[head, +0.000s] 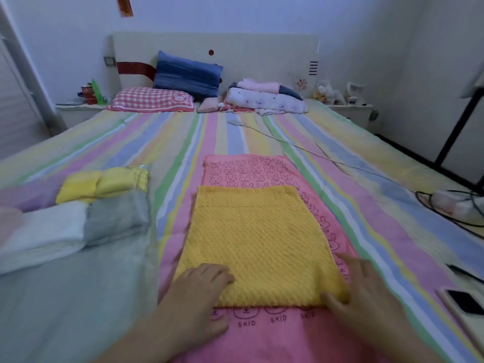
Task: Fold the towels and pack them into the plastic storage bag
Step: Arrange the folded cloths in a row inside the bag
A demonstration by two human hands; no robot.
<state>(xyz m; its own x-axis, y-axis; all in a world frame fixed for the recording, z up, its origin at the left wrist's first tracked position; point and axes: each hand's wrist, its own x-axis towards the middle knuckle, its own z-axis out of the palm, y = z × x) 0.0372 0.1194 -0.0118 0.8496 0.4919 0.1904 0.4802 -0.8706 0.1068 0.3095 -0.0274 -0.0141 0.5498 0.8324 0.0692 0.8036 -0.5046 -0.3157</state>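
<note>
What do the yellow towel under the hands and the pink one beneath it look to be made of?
Yellow towel: likely thick waffle-weave cloth, matte, with a raised bumpy grid. Pink towel: seemingly thinner smooth cloth, flat surface with printed rabbits.

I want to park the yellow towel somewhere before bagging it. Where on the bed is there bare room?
Bare striped sheet lies between the pink towel and the checked pillow, left of the white cable. Crowded: the storage bag with folded towels at left; phone and power strip at right.
</note>
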